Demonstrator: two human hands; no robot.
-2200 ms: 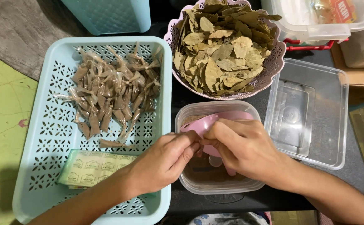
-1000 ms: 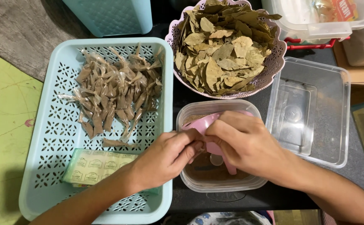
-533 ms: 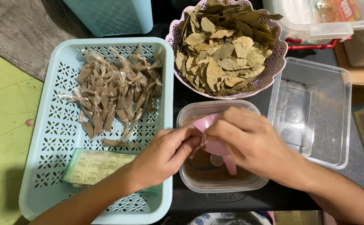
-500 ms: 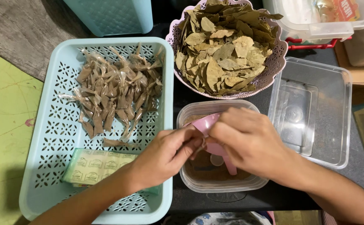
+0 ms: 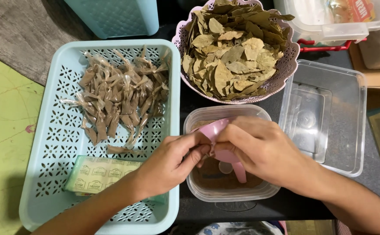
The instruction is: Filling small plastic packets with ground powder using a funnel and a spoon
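Note:
My right hand (image 5: 264,150) grips a pink plastic funnel (image 5: 216,129) from above; its spout (image 5: 240,172) points down into a clear tub (image 5: 224,196) holding brown powder. My left hand (image 5: 172,161) comes in from the lower left, its fingertips pinched against the funnel's rim and touching my right fingers. Whether something small is pinched between them is hidden. Both hands hover over the tub.
A light blue perforated basket (image 5: 46,187) on the left holds several small twisted bags of brown powder (image 5: 120,100) and a green packet (image 5: 96,172). A pink bowl (image 5: 285,74) of dried leaves (image 5: 238,48) stands behind. An empty clear tub (image 5: 329,117) sits right.
Both hands stay over the powder tub on the pink funnel, with only small finger movements. The camera view has shifted slightly.

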